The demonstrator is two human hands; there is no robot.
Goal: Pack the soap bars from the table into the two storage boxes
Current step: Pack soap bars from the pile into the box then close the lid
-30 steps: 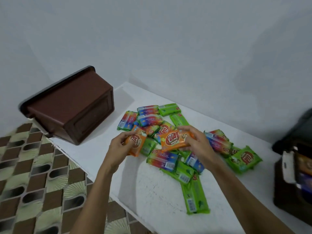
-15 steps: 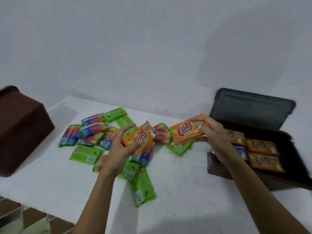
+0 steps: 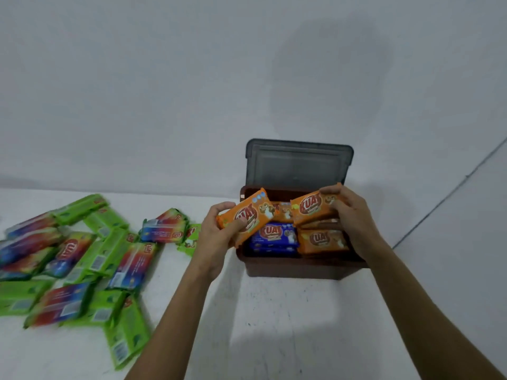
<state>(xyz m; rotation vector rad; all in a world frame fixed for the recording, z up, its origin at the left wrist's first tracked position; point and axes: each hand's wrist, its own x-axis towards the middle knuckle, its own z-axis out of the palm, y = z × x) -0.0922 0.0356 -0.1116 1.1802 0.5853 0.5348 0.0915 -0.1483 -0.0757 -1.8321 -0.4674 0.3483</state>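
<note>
My left hand (image 3: pixel 216 237) grips an orange soap bar (image 3: pixel 248 215) tilted over the left rim of the brown storage box (image 3: pixel 296 268). My right hand (image 3: pixel 351 215) holds a second orange soap bar (image 3: pixel 311 207) above the box's inside. The box's grey lid (image 3: pixel 299 163) stands open against the wall. Inside lie a blue soap bar (image 3: pixel 274 234) and more orange bars (image 3: pixel 322 239). A pile of green and rainbow-wrapped soap bars (image 3: pixel 82 259) lies on the white table at the left.
The white table (image 3: pixel 274 325) runs along a grey wall (image 3: pixel 192 91). A single green bar (image 3: pixel 124 341) lies nearest the front edge, at the left. The other storage box is out of view.
The view has swung right; the brown box at the left is out of frame. Both hands carried their orange bars rightwards, from above the pile to over the open box.
</note>
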